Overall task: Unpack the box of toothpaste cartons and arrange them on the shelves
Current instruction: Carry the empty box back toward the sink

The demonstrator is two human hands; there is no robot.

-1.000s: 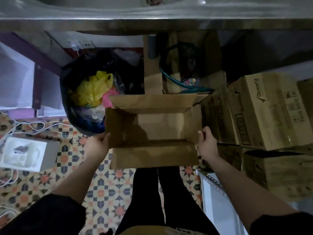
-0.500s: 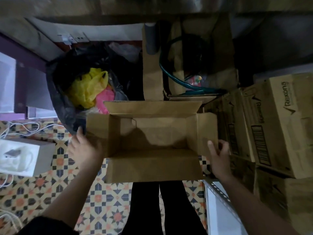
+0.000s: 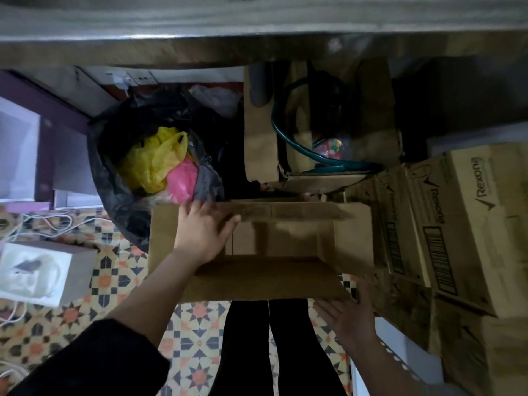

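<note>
Both hands, left [image 3: 204, 232] and right [image 3: 347, 315], press flat on matte corrugated box [image 3: 285, 278].

Shop back room or storeroom: stacked Rexona cartons [image 3: 468, 224], bin bag [image 3: 148, 172] of rubbish, patterned tile floor [image 3: 114, 281], metal counter [image 3: 257, 32] overhead.

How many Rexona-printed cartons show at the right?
2 legible: one Rexona carton at the far right, another Rexona carton beside it, nearer the open box. Darker cartons below may be more.
</note>
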